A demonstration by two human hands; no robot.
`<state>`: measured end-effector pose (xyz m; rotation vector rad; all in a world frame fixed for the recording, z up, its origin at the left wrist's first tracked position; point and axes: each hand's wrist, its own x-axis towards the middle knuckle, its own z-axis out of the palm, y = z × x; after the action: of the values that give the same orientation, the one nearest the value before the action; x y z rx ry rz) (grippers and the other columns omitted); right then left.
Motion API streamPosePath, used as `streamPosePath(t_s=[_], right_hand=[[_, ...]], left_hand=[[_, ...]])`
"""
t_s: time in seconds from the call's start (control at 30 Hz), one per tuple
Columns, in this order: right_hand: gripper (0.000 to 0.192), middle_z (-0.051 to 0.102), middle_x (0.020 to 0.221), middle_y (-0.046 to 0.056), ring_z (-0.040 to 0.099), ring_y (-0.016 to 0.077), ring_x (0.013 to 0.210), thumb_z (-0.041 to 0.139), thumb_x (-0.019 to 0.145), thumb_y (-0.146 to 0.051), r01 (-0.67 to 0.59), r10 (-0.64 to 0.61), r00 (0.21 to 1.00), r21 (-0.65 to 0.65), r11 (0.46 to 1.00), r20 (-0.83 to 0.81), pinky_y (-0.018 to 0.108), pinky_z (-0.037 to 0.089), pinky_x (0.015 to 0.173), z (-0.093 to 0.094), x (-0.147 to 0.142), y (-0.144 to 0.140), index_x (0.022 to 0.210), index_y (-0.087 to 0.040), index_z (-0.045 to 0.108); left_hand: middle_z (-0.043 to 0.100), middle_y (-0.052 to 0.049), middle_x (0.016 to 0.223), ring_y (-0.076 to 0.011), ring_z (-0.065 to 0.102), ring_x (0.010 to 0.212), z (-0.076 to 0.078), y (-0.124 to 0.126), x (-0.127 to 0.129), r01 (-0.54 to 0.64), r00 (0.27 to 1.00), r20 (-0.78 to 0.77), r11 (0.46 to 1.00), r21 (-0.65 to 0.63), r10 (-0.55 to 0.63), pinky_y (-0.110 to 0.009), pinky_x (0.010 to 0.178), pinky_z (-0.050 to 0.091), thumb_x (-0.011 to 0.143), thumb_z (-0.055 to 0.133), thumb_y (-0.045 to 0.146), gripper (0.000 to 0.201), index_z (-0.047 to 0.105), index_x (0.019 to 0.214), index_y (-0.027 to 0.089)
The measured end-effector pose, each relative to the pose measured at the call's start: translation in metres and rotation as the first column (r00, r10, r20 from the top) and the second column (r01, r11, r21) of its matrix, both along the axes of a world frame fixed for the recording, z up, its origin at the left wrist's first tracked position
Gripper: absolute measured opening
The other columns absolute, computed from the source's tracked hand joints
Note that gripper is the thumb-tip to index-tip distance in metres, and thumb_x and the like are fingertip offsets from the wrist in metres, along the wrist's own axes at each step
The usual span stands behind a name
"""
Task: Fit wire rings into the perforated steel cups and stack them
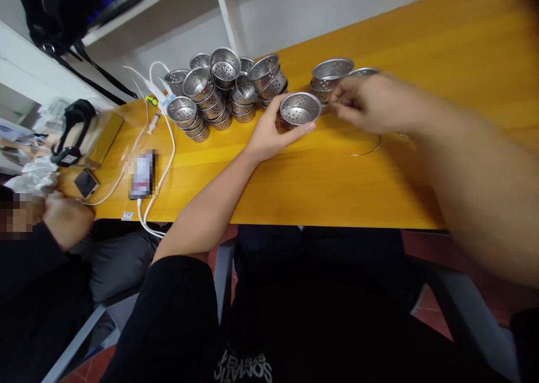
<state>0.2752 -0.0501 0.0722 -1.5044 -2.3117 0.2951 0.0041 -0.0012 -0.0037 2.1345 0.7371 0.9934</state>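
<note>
My left hand (269, 131) is wrapped round a small perforated metal cup (300, 111), thumb along its near side and the open mouth facing up. Close to the cup's right side is my right hand (364, 99), somewhat blurred, with its fingers pinched together. Whatever sits between those fingertips is too small to make out. A thin curved wire (373, 150) shows below the right hand; whether it reaches the fingers is unclear. Behind that hand stand more perforated cups (332, 71), stacked and partly hidden by it.
Several stacks of perforated cups (213, 94) stand left of my left hand on the wooden table (303, 195). White cables (172, 153) cross the table near a phone (143, 175). A box (103, 141) with a black headset lies farther left. A person's arm (69, 217) rests at the left edge.
</note>
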Motion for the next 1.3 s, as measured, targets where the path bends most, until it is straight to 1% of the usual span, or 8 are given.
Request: streamPosePath(t_s=[0.2,0.4,0.5,0.67,0.8,0.97,1.1,1.3], right_hand=[[0.035,0.081,0.110,0.014,0.073,0.0302,0.104,0.058,0.104,-0.033,0.001,0.000,0.998,0.015,1.000,-0.059,0.049,0.056,0.103,0.000,0.000,0.000,0.131,-0.021,0.075],[0.036,0.081,0.127,0.014,0.073,0.0334,0.120,0.054,0.105,-0.035,-0.022,0.023,0.999,0.045,0.999,-0.028,0.050,0.056,0.108,0.002,-0.002,-0.003,0.128,-0.023,0.079],[0.033,0.081,0.121,0.016,0.074,0.0332,0.114,0.052,0.105,-0.038,-0.005,0.005,1.000,0.035,0.999,0.013,0.049,0.056,0.105,0.004,-0.003,-0.004,0.120,-0.022,0.077],[0.027,0.080,0.110,0.014,0.074,0.0306,0.101,0.049,0.104,-0.039,0.030,-0.030,1.000,0.015,0.999,-0.011,0.045,0.056,0.096,0.001,-0.004,-0.003,0.115,-0.023,0.069],[0.019,0.078,0.094,0.009,0.073,0.0249,0.082,0.048,0.106,-0.032,-0.025,0.008,0.989,-0.115,0.993,-0.145,0.041,0.056,0.088,-0.004,-0.005,-0.002,0.120,-0.024,0.059],[0.021,0.074,0.079,0.004,0.070,0.0211,0.067,0.055,0.098,-0.025,-0.072,0.034,0.970,-0.149,0.986,-0.240,0.038,0.056,0.077,-0.003,-0.011,-0.006,0.119,-0.023,0.056],[0.016,0.073,0.082,0.005,0.070,0.0210,0.071,0.058,0.101,-0.037,-0.079,0.046,0.938,-0.085,0.993,-0.344,0.036,0.055,0.071,-0.001,-0.016,-0.012,0.109,-0.023,0.060],[0.044,0.069,0.074,0.002,0.065,0.0183,0.059,0.062,0.104,-0.064,-0.091,0.065,0.859,-0.027,0.995,-0.508,0.037,0.056,0.066,0.003,-0.023,-0.020,0.117,-0.022,0.063]], left_hand=[[0.059,-0.012,0.151,-0.0285,0.067,0.140,-0.003,0.004,-0.001,-0.017,1.000,0.015,1.000,0.006,0.017,-0.053,0.126,0.053,0.083,0.074,0.090,0.104,0.037,0.158,0.029],[0.058,-0.010,0.147,-0.0285,0.066,0.139,-0.004,0.007,-0.002,-0.019,1.000,0.019,0.998,0.056,0.018,-0.054,0.124,0.053,0.079,0.074,0.093,0.107,0.037,0.155,0.029],[0.058,-0.011,0.150,-0.0300,0.064,0.142,0.003,0.002,-0.003,-0.019,1.000,-0.009,0.997,0.078,0.019,-0.055,0.127,0.049,0.080,0.075,0.092,0.108,0.036,0.159,0.028],[0.062,-0.010,0.145,-0.0328,0.061,0.145,0.010,-0.001,-0.006,-0.067,0.997,-0.038,0.991,0.116,0.072,-0.057,0.132,0.044,0.078,0.078,0.092,0.102,0.050,0.153,0.030],[0.062,-0.010,0.143,-0.0327,0.060,0.145,0.006,0.004,-0.008,-0.059,0.997,-0.043,0.991,0.116,0.064,-0.060,0.133,0.041,0.080,0.076,0.091,0.106,0.040,0.159,0.029],[0.057,-0.011,0.152,-0.0343,0.057,0.152,0.001,0.011,-0.006,-0.068,0.996,-0.039,0.985,0.156,0.075,-0.058,0.136,0.039,0.082,0.070,0.094,0.112,0.030,0.164,0.030],[0.055,-0.011,0.154,-0.0314,0.061,0.149,-0.004,0.015,-0.001,-0.081,0.997,0.021,0.986,0.149,0.079,-0.055,0.132,0.044,0.088,0.060,0.096,0.109,0.022,0.167,0.031],[0.058,-0.013,0.153,-0.0309,0.063,0.146,-0.002,0.009,-0.004,-0.060,0.998,-0.011,0.991,0.116,0.062,-0.055,0.131,0.047,0.087,0.066,0.092,0.110,0.023,0.167,0.030]])
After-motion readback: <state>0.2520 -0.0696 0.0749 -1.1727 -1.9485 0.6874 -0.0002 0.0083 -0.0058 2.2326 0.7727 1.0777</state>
